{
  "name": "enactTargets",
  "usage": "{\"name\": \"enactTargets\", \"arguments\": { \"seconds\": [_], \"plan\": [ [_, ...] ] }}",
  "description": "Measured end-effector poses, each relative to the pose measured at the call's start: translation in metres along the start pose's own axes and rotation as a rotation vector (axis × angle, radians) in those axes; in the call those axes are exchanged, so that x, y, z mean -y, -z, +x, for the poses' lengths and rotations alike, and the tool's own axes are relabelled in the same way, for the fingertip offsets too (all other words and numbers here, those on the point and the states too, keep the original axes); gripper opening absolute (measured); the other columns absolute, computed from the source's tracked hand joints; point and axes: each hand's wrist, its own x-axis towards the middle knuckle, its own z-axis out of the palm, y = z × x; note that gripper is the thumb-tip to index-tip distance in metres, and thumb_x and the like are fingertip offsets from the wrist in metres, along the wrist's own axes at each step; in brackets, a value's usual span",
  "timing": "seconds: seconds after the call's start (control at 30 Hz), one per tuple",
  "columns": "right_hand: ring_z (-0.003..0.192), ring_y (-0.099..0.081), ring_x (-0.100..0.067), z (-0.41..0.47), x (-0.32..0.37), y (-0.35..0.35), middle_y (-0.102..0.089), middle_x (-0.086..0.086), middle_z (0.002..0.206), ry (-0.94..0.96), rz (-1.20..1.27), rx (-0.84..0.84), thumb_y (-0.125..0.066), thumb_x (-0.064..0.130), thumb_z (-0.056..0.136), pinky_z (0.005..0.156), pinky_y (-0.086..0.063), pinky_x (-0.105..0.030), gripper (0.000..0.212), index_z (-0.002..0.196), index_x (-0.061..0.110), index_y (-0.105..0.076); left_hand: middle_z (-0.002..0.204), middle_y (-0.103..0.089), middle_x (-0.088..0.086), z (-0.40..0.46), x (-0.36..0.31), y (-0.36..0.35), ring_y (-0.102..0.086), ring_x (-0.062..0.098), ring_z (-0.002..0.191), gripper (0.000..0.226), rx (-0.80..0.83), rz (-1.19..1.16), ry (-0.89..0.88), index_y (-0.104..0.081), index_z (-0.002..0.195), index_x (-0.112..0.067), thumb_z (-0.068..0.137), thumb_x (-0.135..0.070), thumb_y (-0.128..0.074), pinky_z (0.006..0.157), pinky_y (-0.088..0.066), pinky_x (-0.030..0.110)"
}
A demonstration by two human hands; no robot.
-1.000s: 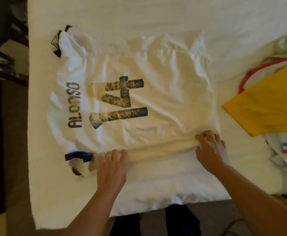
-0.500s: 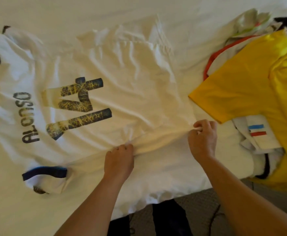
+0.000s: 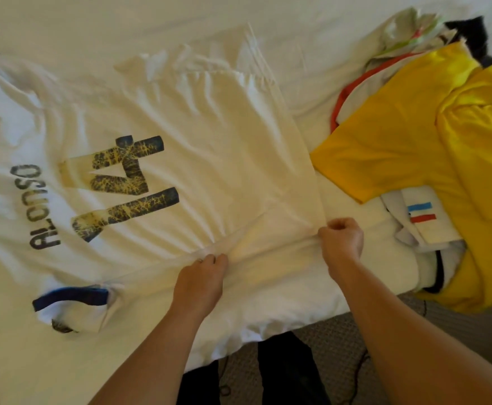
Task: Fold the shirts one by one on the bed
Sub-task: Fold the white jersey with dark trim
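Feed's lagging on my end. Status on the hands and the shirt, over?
Left hand and right hand both pinch the near edge of the white shirt. Shirt spread back-up on the bed. Yellow shirt heaped to the right, apart.

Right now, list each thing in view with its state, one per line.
White shirt: spread print-up on the bed, near edge bunched and lifted.
Left hand: pinching the shirt's near edge.
Right hand: gripping the shirt's hem corner.
Yellow shirt: unfolded, heaped on other garments.
Bed: covered by a white sheet.

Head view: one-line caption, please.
Both hands, left and right, pinch the white jersey's near edge on the bed.
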Motion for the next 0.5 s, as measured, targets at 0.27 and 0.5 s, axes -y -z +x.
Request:
{"name": "enactTargets", "arguments": {
  "seconds": [0.27, 0.5],
  "plan": [
    [0.071, -0.056, -0.026, -0.036, -0.027, -0.011, -0.069, -0.019, 0.091, -0.028, -0.288, 0.151, -0.059, 0.020, 0.095, 0.059, -0.045, -0.030, 0.015, 0.090, 0.007, -0.064, 0.098, -0.060, -0.001, -0.016, 0.005, 0.022, -0.059, 0.023, 0.084, 0.015, 0.021, -0.583, 0.275, -0.055, 0.102, -0.020, 0.100, -0.035, -0.055, 0.066, -0.045, 0.036],
    [0.079, -0.068, -0.034, -0.148, -0.056, -0.132, -0.072, -0.016, 0.084, 0.180, -0.421, 0.455, -0.062, 0.018, 0.090, 0.065, -0.055, -0.042, 0.015, 0.086, 0.005, -0.068, 0.093, -0.061, 0.001, -0.089, 0.109, 0.017, -0.055, 0.020, 0.082, 0.007, -0.637, -0.550, 0.561, -0.066, 0.096, -0.015, 0.091, -0.020, -0.066, 0.067, -0.043, 0.034]
  ]
}}
